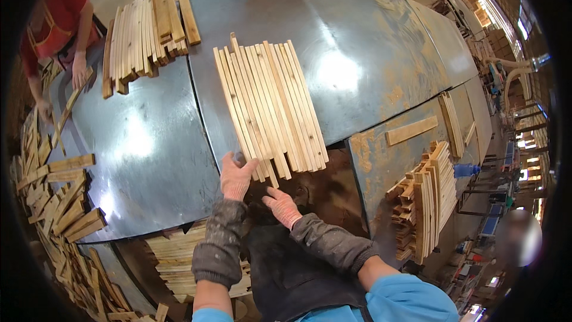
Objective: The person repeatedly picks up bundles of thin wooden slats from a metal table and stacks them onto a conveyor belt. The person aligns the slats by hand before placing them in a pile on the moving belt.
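Row of wooden strips (271,107): laid side by side on the metal-topped table (256,12), in front of both hands; the near ends are left uneven, with one strip jutting out furthest.
Left hand (236,179): placed at the row's near left corner, thumb and fingers parted; whether a strip is gripped cannot be told.
Right hand (282,207): held just beside the jutting strip end, fingers slightly bent; contact or grip cannot be told.
Forearms: covered by dark grey oversleeves (217,244), with blue sleeves seen above them.
Second row of strips (138,39): set at the table's far left, with longer boards laid on top.
Co-worker's hand (79,71): rested on a narrow piece at the left edge.
Loose wood pieces (68,203): heaped at left.
Stacked strips (435,194): piled at right, near a blue object (466,170).
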`<move>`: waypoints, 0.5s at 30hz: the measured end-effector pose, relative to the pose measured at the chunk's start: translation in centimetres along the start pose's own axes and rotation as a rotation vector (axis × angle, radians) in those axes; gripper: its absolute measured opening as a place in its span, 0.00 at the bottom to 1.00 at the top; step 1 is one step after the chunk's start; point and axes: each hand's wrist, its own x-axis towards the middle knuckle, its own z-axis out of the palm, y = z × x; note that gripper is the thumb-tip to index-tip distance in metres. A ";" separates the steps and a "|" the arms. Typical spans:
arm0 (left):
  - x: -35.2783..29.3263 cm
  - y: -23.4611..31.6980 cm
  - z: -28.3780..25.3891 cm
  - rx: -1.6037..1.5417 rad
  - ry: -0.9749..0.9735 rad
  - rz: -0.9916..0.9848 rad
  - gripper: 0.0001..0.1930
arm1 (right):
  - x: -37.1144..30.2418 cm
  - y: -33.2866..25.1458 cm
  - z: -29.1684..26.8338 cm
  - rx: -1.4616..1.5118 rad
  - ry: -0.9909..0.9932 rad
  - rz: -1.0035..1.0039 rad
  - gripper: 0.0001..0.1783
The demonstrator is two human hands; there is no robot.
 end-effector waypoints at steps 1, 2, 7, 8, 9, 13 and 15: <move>0.6 1.2 0.2 -0.005 -0.087 0.001 0.38 | 0.6 0.3 0.5 0.057 -0.012 0.000 0.36; 0.9 2.2 0.3 -0.011 -0.173 0.001 0.40 | 1.0 0.7 0.4 0.061 -0.027 0.006 0.36; 1.4 1.7 0.9 -0.101 -0.244 0.054 0.43 | 0.9 0.0 -0.5 0.076 -0.113 0.000 0.35; 1.7 1.0 1.2 -0.110 -0.258 0.047 0.42 | 1.0 0.5 -0.7 0.100 -0.149 -0.013 0.35; 2.1 0.4 1.3 -0.120 -0.266 0.037 0.40 | 0.8 0.5 -0.9 0.024 -0.107 -0.067 0.33; 2.5 -0.9 1.2 -0.163 -0.208 -0.024 0.26 | -2.0 -4.2 -2.4 -0.060 0.073 -0.227 0.26; 2.8 -1.3 0.9 -0.208 -0.218 -0.102 0.18 | -1.3 -8.2 -4.1 -0.090 0.110 -0.268 0.24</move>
